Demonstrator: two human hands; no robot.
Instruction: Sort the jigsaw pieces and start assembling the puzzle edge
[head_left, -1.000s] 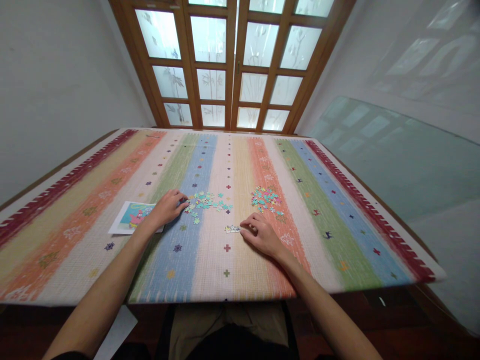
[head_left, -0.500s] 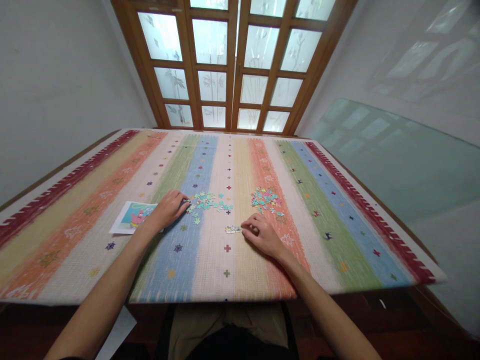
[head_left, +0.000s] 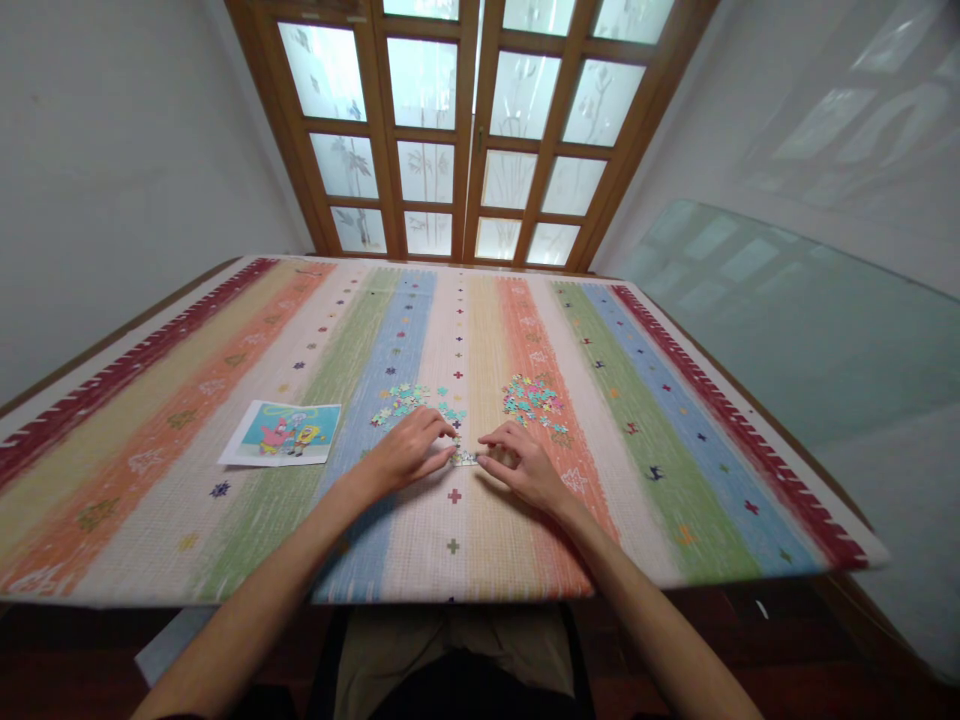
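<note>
A short strip of joined jigsaw puzzle pieces point(head_left: 466, 458) lies on the striped tablecloth between my two hands. My left hand point(head_left: 412, 446) is at the strip's left end, its thumb and fingers curled around what seems to be a small puzzle piece, mostly hidden. At the right end, my right hand point(head_left: 519, 463) has thumb and forefinger bent against the strip's edge. Just beyond my left hand lies a loose spread of turquoise puzzle pieces point(head_left: 405, 398). A denser heap of multicoloured puzzle pieces point(head_left: 531, 398) is beyond my right hand.
A printed cartoon picture point(head_left: 285, 436) lies flat left of my left arm. The striped tablecloth point(head_left: 660, 500) covers the wide table, whose near edge is by my lap. Glazed wooden doors point(head_left: 472, 140) stand behind it, and a glass panel point(head_left: 795, 310) leans at the right wall.
My left hand has moved right and nearer, from the turquoise pieces to the strip, uncovering the cartoon picture. My right hand stays at the strip's right end, its fingers slightly shifted.
</note>
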